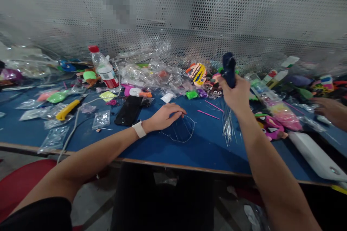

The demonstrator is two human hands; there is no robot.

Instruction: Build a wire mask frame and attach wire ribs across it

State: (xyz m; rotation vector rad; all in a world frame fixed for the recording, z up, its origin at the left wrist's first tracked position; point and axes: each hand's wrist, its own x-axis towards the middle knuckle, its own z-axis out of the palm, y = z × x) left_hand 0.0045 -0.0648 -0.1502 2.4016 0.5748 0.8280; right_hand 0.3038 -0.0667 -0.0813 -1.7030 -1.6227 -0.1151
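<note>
My left hand (167, 116), with a pale band on its wrist, rests low over the table. Its fingers are closed at the upper edge of a thin, curved wire frame (179, 140) that has fine strands across it. My right hand (237, 94) is raised at the right and wrapped round a dark blue, elongated object (229, 68) held upright; its kind is unclear. Below that hand lies a bundle of thin metal wires (228, 130). Two pink sticks (208, 114) lie between the hands.
A yellow utility knife (67, 110), a black phone (128, 110) and a plastic bottle (105, 70) stand or lie left. Colourful clay figures (197, 74) and clear bags line the perforated wall. A white power bank-like block (316, 155) and another person's hand (332, 111) are right.
</note>
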